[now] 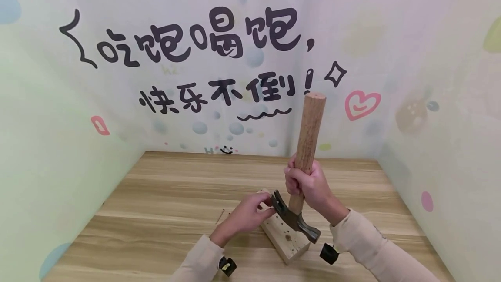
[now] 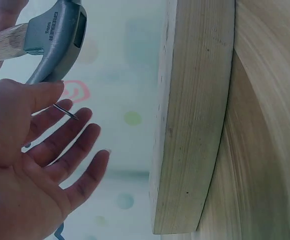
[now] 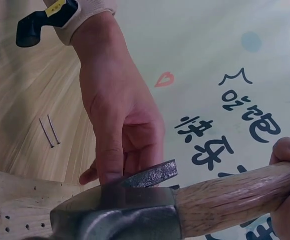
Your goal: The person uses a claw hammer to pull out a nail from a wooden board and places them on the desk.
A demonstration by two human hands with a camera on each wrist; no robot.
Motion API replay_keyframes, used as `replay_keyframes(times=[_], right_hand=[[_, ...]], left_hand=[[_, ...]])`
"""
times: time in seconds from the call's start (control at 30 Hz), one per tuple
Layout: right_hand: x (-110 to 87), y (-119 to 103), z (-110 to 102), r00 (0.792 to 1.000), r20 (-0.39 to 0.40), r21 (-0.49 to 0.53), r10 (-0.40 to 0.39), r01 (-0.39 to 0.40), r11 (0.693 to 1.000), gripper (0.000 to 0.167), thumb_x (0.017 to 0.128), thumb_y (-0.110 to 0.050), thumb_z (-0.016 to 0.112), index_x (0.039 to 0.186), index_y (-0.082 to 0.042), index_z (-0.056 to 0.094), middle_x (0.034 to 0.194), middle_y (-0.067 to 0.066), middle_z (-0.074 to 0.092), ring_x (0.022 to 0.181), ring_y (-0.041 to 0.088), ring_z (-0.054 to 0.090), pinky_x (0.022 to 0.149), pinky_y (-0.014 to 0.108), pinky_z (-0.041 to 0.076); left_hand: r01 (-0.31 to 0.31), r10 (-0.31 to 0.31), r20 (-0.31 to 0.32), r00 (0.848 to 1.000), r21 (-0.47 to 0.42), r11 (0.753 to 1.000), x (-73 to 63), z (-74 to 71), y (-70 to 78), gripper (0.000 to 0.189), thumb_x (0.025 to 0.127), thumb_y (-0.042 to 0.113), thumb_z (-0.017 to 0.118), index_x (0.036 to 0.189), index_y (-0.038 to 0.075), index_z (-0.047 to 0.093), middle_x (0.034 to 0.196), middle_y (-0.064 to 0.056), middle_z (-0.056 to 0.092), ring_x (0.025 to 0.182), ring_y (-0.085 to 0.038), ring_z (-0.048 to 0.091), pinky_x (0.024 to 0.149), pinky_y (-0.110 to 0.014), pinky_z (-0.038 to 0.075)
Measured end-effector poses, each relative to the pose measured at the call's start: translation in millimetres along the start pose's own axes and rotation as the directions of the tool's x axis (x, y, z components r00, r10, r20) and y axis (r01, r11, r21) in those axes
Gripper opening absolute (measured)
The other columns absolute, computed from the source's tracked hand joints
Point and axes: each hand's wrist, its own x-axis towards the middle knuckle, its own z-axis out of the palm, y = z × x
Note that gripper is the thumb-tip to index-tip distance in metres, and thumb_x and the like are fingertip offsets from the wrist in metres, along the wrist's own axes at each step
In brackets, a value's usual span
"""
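Note:
My right hand point(image 1: 313, 186) grips the wooden handle of a claw hammer point(image 1: 309, 134), its head down and handle end pointing up. A nail point(image 2: 66, 111) is pinched between the thumb and index finger of my left hand point(image 1: 247, 213); the other fingers are spread in the left wrist view. Those fingertips are close to the hammer's claw point(image 3: 152, 175), which partly covers them in the right wrist view. Below both hands, a pale wooden block point(image 1: 291, 246) lies on the table, its top dotted with small dark holes or nail heads. The held nail sits above the block, apart from it.
Two loose nails point(image 3: 54, 131) lie side by side on the wood-grain table point(image 1: 164, 212), left of the block. Printed fabric walls point(image 1: 235, 121) enclose the table at the back and both sides. Small black devices point(image 1: 329, 253) are worn at the wrists.

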Motion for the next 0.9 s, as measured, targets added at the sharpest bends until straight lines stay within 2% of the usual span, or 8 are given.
replay_keyframes(times=[0.13, 0.27, 0.53, 0.6, 0.8, 0.9], right_hand=[[-0.6, 1, 1, 1.0, 0.0, 0.004, 0.01, -0.01, 1.0, 0.018, 0.095, 0.006, 0.046, 0.084, -0.009, 0.043, 0.054, 0.007, 0.035, 0.04, 0.02, 0.03, 0.036, 0.034, 0.026], [-1.9, 2, 1, 1.0, 0.012, 0.0, 0.011, -0.011, 1.0, 0.018, 0.095, 0.006, 0.046, 0.085, -0.009, 0.044, 0.054, 0.008, 0.035, 0.04, 0.02, 0.031, 0.036, 0.034, 0.027], [-3.2, 5, 2, 0.999, 0.029, 0.013, 0.032, -0.033, 0.999, 0.017, 0.095, 0.006, 0.046, 0.085, -0.008, 0.043, 0.054, 0.009, 0.033, 0.04, 0.02, 0.029, 0.036, 0.035, 0.025], [-3.5, 6, 2, 0.999, 0.031, 0.015, 0.035, -0.035, 0.999, 0.018, 0.095, 0.005, 0.046, 0.085, -0.009, 0.043, 0.054, 0.009, 0.033, 0.04, 0.02, 0.029, 0.036, 0.035, 0.025], [-5.8, 10, 1, 0.998, 0.031, -0.003, 0.049, -0.049, 0.999, 0.018, 0.095, 0.006, 0.045, 0.085, -0.008, 0.042, 0.054, 0.01, 0.033, 0.04, 0.022, 0.028, 0.036, 0.034, 0.027], [-7.3, 11, 0, 0.998, 0.023, -0.01, 0.061, -0.061, 0.998, 0.019, 0.095, 0.006, 0.046, 0.084, -0.008, 0.041, 0.054, 0.009, 0.032, 0.04, 0.022, 0.028, 0.037, 0.034, 0.026]], left_hand=[[-0.063, 0.064, -0.04, 0.997, 0.04, 0.997, -0.2, 0.7, 0.9, 0.002, 0.096, 0.016, 0.066, 0.096, 0.016, 0.068, 0.097, 0.003, 0.071, 0.091, -0.007, 0.062, 0.079, -0.027, 0.053], [-0.123, 0.127, -0.064, 0.99, 0.072, 0.99, -0.6, 1.5, 0.1, 0.006, 0.094, 0.012, 0.068, 0.088, 0.013, 0.068, 0.09, 0.002, 0.069, 0.085, -0.006, 0.06, 0.078, -0.029, 0.054], [-0.195, 0.202, -0.095, 0.975, 0.08, 0.978, -2.3, 4.3, -6.2, 0.009, 0.092, 0.007, 0.069, 0.083, 0.01, 0.068, 0.084, 0.002, 0.067, 0.079, -0.004, 0.06, 0.074, -0.023, 0.053], [-0.192, 0.2, -0.116, 0.973, 0.073, 0.979, -2.6, 3.8, -7.5, 0.007, 0.093, 0.006, 0.068, 0.087, 0.009, 0.07, 0.086, 0.001, 0.069, 0.079, -0.004, 0.06, 0.072, -0.021, 0.052], [-0.143, 0.148, -0.239, 0.96, 0.038, 0.989, -3.9, -3.0, -8.7, 0.011, 0.096, 0.013, 0.066, 0.101, 0.009, 0.075, 0.097, 0.0, 0.074, 0.082, -0.006, 0.063, 0.07, -0.022, 0.053], [-0.125, 0.127, -0.249, 0.96, 0.023, 0.992, -5.5, -6.5, -9.7, 0.012, 0.095, 0.016, 0.067, 0.098, 0.007, 0.075, 0.095, 0.0, 0.074, 0.08, -0.007, 0.064, 0.069, -0.023, 0.054]])
